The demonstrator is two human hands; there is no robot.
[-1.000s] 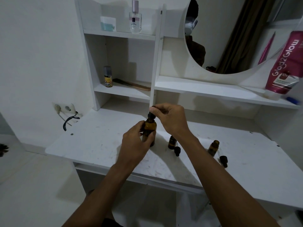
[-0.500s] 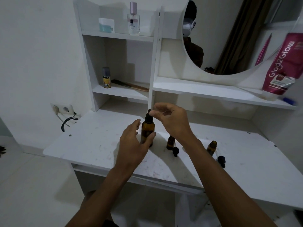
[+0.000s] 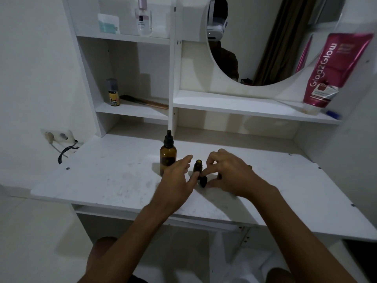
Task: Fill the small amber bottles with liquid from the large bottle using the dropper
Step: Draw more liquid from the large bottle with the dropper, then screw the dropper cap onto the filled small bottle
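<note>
Our left hand (image 3: 179,180) lies low over the white desk (image 3: 106,176), fingers spread and empty, its fingertips just beside the base of the small amber bottle (image 3: 197,166); whether they touch it we cannot tell. Our right hand (image 3: 230,176) is curled on the desk on the other side of that bottle, thumb and forefinger bent close together near a black dropper cap (image 3: 203,181) that lies at the bottle's foot; we cannot tell whether they grip it. The small bottle stands upright and uncapped between our two hands. The large amber bottle (image 3: 167,158), black dropper top screwed on, stands upright just left of it, touched by neither hand. Compared with half a second ago, both hands have left the large bottle: the left had cupped its body and the right pinched its dropper top; both have since dropped to the small bottle. Count in view: one large amber bottle, one small amber bottle, one loose dropper cap. The second small bottle and cap seen earlier to the right are hidden behind our right hand.
</note>
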